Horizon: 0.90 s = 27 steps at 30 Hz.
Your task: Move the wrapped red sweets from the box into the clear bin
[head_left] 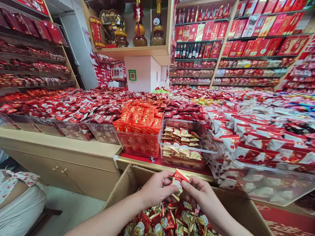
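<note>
My left hand [161, 186] and my right hand [198, 190] both pinch one small red and gold candy packet [177, 185], each gripping one side of it. They hold it above an open cardboard box [235, 206]. Inside the box lies a heap of similar red and gold candy packets [169, 223]; my forearms cover part of it. Just beyond my hands stands a clear plastic bin [188, 151], partly filled with gold-wrapped packets [182, 136].
Left of that bin, a clear bin holds orange-red packets [140, 119]. White and red packets [265, 141] fill a large bin at the right. A wooden cabinet counter [73, 164] runs left. A seated person [19, 203] is at the lower left. Stocked shelves [201, 41] stand behind.
</note>
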Motion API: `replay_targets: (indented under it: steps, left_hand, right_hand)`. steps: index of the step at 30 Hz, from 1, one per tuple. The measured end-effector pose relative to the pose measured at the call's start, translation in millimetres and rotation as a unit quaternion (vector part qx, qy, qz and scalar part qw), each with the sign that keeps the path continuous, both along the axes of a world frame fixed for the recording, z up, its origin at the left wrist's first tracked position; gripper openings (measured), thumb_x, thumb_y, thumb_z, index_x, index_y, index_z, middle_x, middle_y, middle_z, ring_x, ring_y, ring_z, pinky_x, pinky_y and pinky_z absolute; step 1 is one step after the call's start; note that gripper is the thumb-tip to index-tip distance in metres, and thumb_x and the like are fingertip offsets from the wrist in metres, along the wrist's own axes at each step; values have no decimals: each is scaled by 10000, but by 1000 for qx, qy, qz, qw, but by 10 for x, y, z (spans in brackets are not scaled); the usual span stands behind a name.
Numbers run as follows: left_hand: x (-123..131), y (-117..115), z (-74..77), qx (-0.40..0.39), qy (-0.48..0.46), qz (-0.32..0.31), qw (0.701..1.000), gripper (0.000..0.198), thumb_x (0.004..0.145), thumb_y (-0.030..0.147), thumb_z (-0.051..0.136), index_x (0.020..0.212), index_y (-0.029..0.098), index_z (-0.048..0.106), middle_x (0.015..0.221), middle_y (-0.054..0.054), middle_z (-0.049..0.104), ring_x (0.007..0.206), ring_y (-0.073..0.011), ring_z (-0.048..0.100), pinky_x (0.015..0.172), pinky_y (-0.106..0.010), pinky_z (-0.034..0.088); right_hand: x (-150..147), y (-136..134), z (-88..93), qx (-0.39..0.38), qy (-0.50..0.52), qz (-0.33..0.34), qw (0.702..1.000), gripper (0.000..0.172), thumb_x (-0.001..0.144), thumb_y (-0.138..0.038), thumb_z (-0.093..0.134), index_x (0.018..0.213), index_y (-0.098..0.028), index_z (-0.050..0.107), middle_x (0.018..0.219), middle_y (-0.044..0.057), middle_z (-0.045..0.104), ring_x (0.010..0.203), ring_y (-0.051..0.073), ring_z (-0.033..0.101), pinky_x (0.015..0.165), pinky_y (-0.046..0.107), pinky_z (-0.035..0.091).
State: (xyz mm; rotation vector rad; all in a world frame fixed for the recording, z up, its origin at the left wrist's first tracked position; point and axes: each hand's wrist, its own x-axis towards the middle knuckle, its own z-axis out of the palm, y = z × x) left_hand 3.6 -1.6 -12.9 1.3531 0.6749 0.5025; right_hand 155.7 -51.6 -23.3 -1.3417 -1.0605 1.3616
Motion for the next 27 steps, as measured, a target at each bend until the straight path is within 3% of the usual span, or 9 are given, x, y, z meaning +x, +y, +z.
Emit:
replay_targets:
  steps: [18, 24, 27]
  left_hand:
    - [-8, 22, -35, 14, 18, 1, 1000, 387, 691, 289, 568, 1045, 165, 472, 709, -20, 569, 554, -109, 550, 530, -264, 467]
    - [5, -8, 11, -5, -9, -28, 1000, 458, 708, 274, 555, 1127, 177, 394, 841, -58, 593, 653, -123, 579, 630, -284, 467]
    - [0, -7, -1, -6, -5, -35, 999, 468, 716, 272, 548, 1144, 191, 376, 821, -50, 600, 607, -111, 584, 596, -258, 461]
  right_hand:
    - [15, 30, -78, 14, -18, 8, 1000, 360, 683, -503, 512, 642, -152, 445, 413, -53, 466, 308, 29, 300, 318, 156, 197]
    - [38, 43, -49, 11, -9, 1, 1000, 387, 651, -534, 524, 627, -158, 434, 420, -50, 480, 303, 34, 316, 321, 162, 212]
    - [51, 44, -25, 14, 4, -1, 1000, 396, 638, -539, 533, 601, -164, 415, 417, -47, 485, 307, 39, 323, 325, 167, 206]
